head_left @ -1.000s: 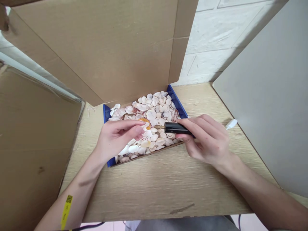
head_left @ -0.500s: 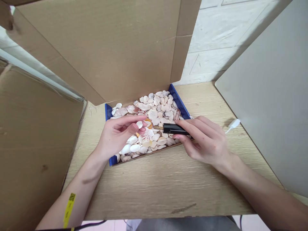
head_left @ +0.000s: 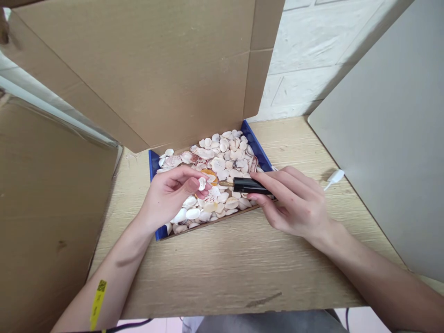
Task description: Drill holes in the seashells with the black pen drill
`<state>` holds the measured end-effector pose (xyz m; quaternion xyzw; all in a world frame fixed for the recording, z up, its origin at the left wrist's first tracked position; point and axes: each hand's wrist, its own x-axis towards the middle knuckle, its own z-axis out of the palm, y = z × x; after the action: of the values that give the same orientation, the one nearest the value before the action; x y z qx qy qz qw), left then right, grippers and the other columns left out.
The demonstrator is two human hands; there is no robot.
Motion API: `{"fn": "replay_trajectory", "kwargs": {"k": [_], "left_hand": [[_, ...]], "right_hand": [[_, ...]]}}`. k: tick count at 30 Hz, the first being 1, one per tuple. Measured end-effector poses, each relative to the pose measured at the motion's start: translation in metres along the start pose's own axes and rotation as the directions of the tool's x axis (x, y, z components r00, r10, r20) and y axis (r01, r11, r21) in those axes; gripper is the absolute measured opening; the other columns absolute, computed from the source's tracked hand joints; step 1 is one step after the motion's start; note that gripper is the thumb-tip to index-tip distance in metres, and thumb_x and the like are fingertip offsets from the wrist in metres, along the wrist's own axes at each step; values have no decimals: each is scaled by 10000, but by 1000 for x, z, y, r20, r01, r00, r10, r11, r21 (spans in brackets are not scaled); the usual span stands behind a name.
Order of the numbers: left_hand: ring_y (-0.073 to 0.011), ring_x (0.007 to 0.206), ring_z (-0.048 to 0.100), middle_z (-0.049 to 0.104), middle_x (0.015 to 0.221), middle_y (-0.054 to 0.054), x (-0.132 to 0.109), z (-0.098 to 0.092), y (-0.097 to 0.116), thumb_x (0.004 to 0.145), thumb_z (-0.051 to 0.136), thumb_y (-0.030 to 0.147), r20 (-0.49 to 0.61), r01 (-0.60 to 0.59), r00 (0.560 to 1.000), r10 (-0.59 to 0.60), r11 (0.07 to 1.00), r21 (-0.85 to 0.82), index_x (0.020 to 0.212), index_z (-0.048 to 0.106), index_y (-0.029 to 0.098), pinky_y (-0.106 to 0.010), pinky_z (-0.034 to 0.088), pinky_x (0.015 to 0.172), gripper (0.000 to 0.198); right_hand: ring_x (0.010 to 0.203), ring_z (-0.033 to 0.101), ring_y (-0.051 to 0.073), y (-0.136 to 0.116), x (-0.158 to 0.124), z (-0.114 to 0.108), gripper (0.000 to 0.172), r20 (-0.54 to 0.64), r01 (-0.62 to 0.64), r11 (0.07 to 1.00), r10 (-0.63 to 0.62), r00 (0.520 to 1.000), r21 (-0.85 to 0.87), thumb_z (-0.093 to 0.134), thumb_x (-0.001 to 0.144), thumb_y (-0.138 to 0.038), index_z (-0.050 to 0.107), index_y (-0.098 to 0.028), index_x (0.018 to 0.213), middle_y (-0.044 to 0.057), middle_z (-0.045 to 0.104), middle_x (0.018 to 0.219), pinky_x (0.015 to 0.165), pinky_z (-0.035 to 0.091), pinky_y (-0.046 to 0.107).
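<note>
A blue tray (head_left: 258, 149) full of several pale seashells (head_left: 222, 162) lies on the wooden table. My left hand (head_left: 166, 196) hovers over the tray's left part and pinches one small white shell (head_left: 201, 183) between thumb and fingers. My right hand (head_left: 294, 201) grips a black pen-shaped tool (head_left: 248, 186) with a brass tip. The tip points left and almost touches the held shell. A yellow tag sits on my left forearm (head_left: 97, 298).
A large cardboard flap (head_left: 145, 69) stands behind the tray, and another cardboard panel (head_left: 45, 203) is at the left. A grey board (head_left: 391, 129) leans at the right. A small white cap (head_left: 333, 178) lies on the wooden table (head_left: 225, 268) near the board.
My left hand has lifted a small white shell off the pile and turned it toward the tool tip. My right hand with the tool has barely shifted.
</note>
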<state>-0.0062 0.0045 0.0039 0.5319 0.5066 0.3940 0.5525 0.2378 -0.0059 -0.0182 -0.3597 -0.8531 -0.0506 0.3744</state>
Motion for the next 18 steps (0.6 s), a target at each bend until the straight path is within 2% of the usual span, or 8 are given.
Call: {"fn": "replay_trajectory", "kwargs": {"k": [4, 11, 18], "left_hand": [[-129, 547, 631, 691, 669, -27, 1, 2, 3, 748, 694, 362, -6, 12, 1000, -12, 999, 53, 775, 677, 144, -260, 541, 554, 221], [-111, 525, 605, 675, 620, -11, 0, 0, 1, 764, 684, 278, 0, -7, 1000, 7, 991, 133, 762, 703, 156, -226, 514, 526, 124], [-133, 521, 621, 691, 602, -28, 0, 1, 2, 783, 660, 335, -11, 23, 1000, -22, 984, 175, 820, 739, 146, -248, 527, 524, 208]], "right_hand": [[687, 548, 159, 0, 0, 0, 373, 16, 1, 1000, -1, 1000, -3, 634, 793, -217, 543, -153, 1150, 80, 678, 903, 587, 477, 302], [695, 540, 161, 1, 1, -1, 380, 16, 15, 1000, -14, 1000, -24, 672, 760, -196, 564, -143, 1120, 83, 677, 914, 595, 483, 307], [719, 560, 167, 2, 2, -1, 351, 25, 13, 999, -12, 1000, -36, 666, 767, -199, 575, -158, 1104, 77, 680, 931, 611, 494, 314]]}}
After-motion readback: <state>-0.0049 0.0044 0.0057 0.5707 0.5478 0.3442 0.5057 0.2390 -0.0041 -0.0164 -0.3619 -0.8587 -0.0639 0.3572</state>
